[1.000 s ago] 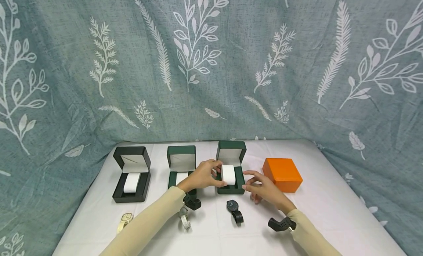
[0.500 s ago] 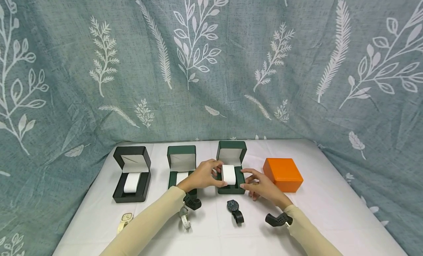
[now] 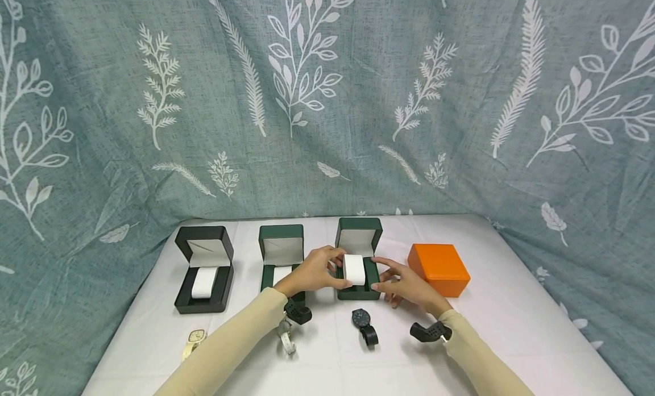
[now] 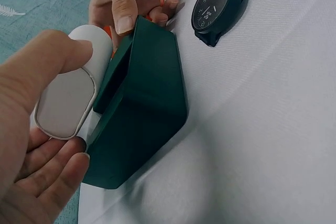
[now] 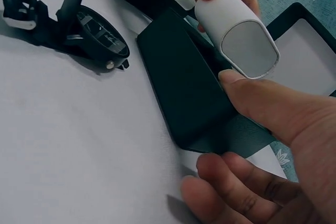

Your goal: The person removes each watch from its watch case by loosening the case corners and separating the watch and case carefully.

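Observation:
My left hand point(image 3: 314, 269) pinches a white watch cushion point(image 3: 354, 270) between thumb and fingers, over the right-hand green watch box point(image 3: 358, 294), whose lid stands up. My right hand point(image 3: 406, 285) holds the right side of this box. Its thumb lies at the rim and its lower fingers curl by the outer wall in the right wrist view. The cushion's flat grey end point(image 5: 251, 48) faces that camera. A black watch point(image 3: 360, 318) lies in front of the box, also close by in the left wrist view.
Another opened green watch box point(image 3: 281, 231) stands left, partly behind my left hand; a black one point(image 3: 201, 234) stands farther left. Both have white cushions. An orange box point(image 3: 439, 265) sits right. A white-strapped watch point(image 3: 286, 339) and a gold-toned watch point(image 3: 194, 339) lie near my left sleeve.
My right hand has moved slightly left, from beside the green box onto its right edge. The left hand and the cushion have stayed almost still.

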The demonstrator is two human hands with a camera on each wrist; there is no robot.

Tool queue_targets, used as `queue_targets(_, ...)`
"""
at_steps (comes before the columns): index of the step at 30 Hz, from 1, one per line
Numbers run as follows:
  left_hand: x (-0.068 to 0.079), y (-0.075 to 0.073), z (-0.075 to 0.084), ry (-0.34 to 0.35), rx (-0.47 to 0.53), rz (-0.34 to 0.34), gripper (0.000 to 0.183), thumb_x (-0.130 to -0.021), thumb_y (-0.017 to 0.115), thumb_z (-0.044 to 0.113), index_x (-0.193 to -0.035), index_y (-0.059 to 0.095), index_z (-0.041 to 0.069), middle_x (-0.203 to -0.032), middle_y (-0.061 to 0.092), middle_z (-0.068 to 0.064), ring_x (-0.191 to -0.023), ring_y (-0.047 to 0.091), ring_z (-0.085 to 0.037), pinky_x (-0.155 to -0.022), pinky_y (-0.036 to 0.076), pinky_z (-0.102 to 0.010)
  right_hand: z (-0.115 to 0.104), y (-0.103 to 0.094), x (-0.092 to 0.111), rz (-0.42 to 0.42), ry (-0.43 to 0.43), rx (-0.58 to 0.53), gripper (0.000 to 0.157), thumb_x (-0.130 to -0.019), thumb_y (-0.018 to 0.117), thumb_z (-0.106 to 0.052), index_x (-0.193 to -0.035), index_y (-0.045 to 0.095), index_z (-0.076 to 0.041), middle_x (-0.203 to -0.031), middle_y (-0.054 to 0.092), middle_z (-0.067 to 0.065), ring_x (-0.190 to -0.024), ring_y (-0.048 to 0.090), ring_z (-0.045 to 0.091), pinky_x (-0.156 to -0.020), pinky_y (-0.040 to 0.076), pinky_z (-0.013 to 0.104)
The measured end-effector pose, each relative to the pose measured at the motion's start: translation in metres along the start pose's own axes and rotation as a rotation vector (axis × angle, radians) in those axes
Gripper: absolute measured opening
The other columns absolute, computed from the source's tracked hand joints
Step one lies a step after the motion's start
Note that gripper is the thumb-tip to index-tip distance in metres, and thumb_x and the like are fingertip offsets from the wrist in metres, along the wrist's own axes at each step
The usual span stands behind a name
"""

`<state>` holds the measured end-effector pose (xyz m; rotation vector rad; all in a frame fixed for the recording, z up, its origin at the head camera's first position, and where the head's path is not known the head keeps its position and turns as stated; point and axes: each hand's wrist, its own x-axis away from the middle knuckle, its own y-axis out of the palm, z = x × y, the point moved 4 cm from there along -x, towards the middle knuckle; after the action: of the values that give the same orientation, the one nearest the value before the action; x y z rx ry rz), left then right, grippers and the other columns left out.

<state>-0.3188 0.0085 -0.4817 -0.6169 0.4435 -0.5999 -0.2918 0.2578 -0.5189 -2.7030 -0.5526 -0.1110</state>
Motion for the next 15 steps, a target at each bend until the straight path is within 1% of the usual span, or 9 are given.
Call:
queue_targets(3,-0.0019,-0.0002,-0.0004,0.008,-0.002,0.004,0.067,-0.083,0.089,0.029,-0.136,0.060,-0.001,-0.113,0.064,-0.011,-0.101,0.066,-0.024,-0.086,0.057,-0.034,-0.0004,-0.0015,-0.0023,-0.008,-0.003,0.002,0.080,-0.090,0.083,-0.027,-0.158,0.041,-0.022,-0.115,0.054,0.020,-0.075,0.066,0.028,-0.060,0.059,0.044)
queue_targets(10,-0.0063,0.0021,-0.0026,0.020,-0.024,-0.002,0.063,-0.082,0.089,0.032,-0.131,0.063,0.002,-0.111,0.065,-0.008,-0.101,0.066,-0.020,-0.083,0.056,-0.027,0.0010,-0.0025,-0.0049,-0.008,0.015,0.000,0.082,-0.088,0.084,-0.030,-0.158,0.041,-0.023,-0.115,0.054,0.020,-0.075,0.066,0.027,-0.059,0.059,0.043)
queue_targets(15,-0.0086,0.0040,-0.0046,0.030,-0.020,0.007,0.063,-0.081,0.090,0.032,-0.131,0.064,0.003,-0.112,0.065,-0.007,-0.102,0.066,-0.020,-0.082,0.056,-0.027,0.0017,-0.0008,-0.0062,-0.007,0.021,-0.014,0.082,-0.088,0.084,-0.029,-0.157,0.041,-0.023,-0.116,0.054,0.020,-0.076,0.066,0.027,-0.060,0.059,0.042)
